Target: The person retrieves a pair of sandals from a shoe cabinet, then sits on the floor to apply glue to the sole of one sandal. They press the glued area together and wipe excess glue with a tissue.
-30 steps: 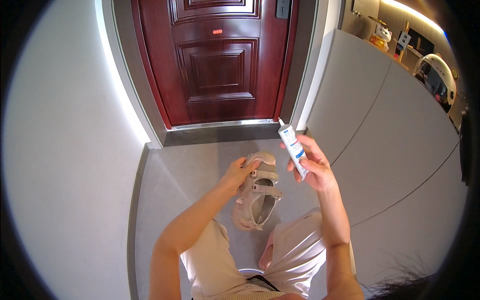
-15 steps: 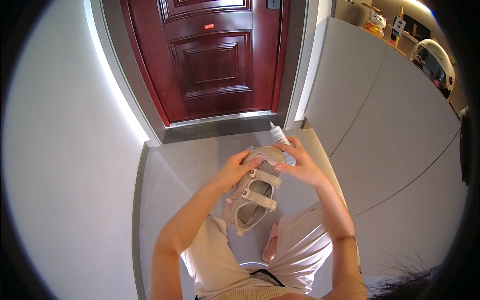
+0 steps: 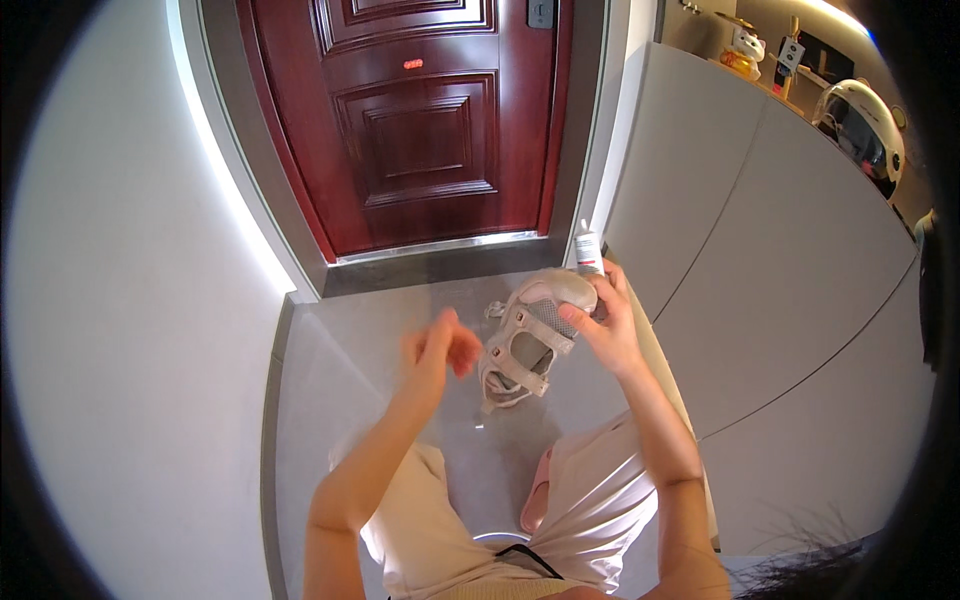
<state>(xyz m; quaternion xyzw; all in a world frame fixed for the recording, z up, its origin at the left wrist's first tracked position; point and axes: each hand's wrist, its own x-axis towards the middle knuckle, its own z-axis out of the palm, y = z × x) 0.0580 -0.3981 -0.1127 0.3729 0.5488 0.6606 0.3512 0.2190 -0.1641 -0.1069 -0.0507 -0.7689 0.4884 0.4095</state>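
A pale beige-pink sandal-like shoe (image 3: pixel 545 318) with two straps, a grey mesh patch and a rounded toe hangs above the floor, toe pointing away from me. My right hand (image 3: pixel 605 315) is closed on its toe end, thumb on the upper. Just beyond those fingers a white nozzle bottle (image 3: pixel 589 254) sticks up. Its lower end is hidden by the hand and shoe, and I cannot tell how firmly the hand grips it. My left hand (image 3: pixel 440 345) is off the shoe, to its left, with fingers smeared by motion.
Ahead stands a dark red panelled door (image 3: pixel 420 140) with a dark threshold. A white wall (image 3: pixel 130 300) runs along the left. Grey cabinets (image 3: pixel 760 260) line the right, topped by a cat figurine (image 3: pixel 745 50) and a white helmet (image 3: pixel 865 125). A pink slipper (image 3: pixel 537 495) is below me.
My left hand has let go of the shoe and moved left. The right hand still holds the shoe, which has shifted right and tilted. The bottle has shifted right and stands more upright.
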